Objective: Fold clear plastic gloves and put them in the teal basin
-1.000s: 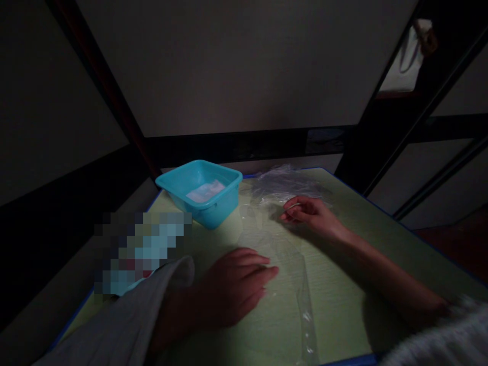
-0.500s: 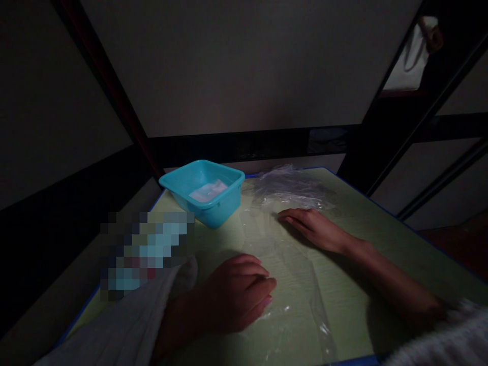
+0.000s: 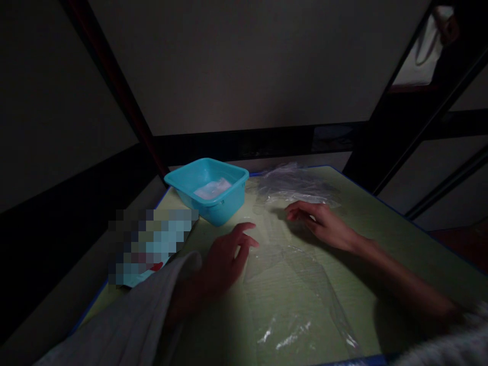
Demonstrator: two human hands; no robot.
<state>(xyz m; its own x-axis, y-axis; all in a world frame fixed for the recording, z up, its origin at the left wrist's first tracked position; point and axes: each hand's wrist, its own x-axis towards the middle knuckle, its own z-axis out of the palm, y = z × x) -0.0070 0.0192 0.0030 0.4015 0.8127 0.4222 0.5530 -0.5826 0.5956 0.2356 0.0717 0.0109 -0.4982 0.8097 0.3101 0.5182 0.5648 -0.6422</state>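
A clear plastic bag (image 3: 293, 300) lies spread flat on the pale green table, running from its front edge toward the middle. Above the bag's left side hovers my left hand (image 3: 229, 259), its fingers apart and holding nothing. My right hand (image 3: 312, 218) is raised a little over the table by the bag's far right end, its fingers loosely curled with gaps between them and nothing visible in them. Just beyond it rests a crumpled pile of clear plastic bags (image 3: 297, 185).
A turquoise plastic basin (image 3: 223, 208) with a white packet (image 3: 213, 189) inside stands at the back left. Nearer on the left lies a blurred-out light blue package (image 3: 168, 244). Cabinet panels (image 3: 236, 66) rise behind the blue-edged table (image 3: 381, 229).
My left hand has moved forward off the near part of the plastic bag, and its fingers have spread. My right hand has lifted slightly, its fingers curling more. The view has shifted a little.
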